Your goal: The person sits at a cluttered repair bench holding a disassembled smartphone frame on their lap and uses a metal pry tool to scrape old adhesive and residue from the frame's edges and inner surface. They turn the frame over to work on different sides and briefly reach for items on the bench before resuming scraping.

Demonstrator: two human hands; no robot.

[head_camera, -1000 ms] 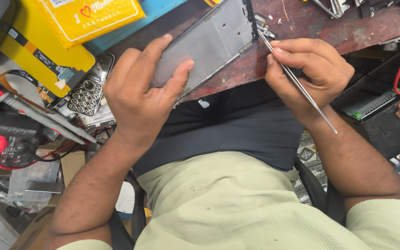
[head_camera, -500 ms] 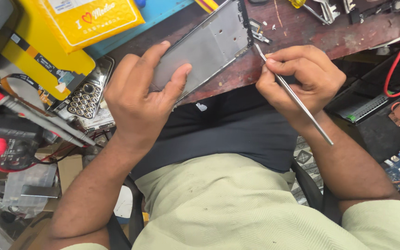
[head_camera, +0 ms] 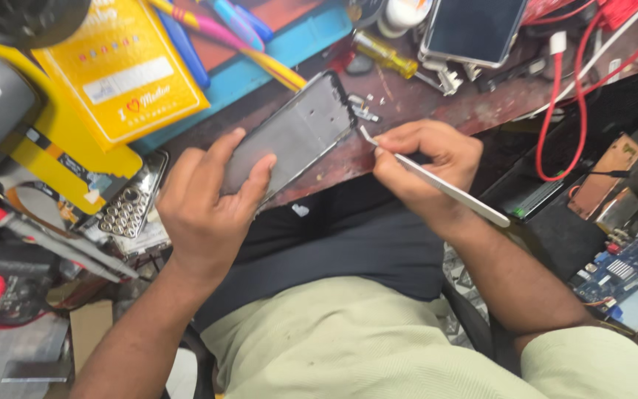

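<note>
My left hand (head_camera: 208,207) grips a grey metal phone frame (head_camera: 293,137) by its near end and holds it tilted over the worn wooden bench edge (head_camera: 415,103). My right hand (head_camera: 426,166) pinches a pair of flat metal tweezers (head_camera: 444,185). The tweezers' tip sits just right of the frame's far corner, close to it. Whether tip and frame touch I cannot tell. A small metal part (head_camera: 363,111) lies on the bench beside that corner.
A yellow box (head_camera: 112,66) and a blue mat (head_camera: 289,44) lie at the back left. A dark phone (head_camera: 474,26), a yellow-handled screwdriver (head_camera: 385,53) and red cables (head_camera: 563,96) sit at the back right. Circuit boards (head_camera: 614,273) lie low on the right.
The view has tilted up and more of the bench shows. My right hand has drawn the tweezers a little away from the frame's corner; my left hand keeps its grip.
</note>
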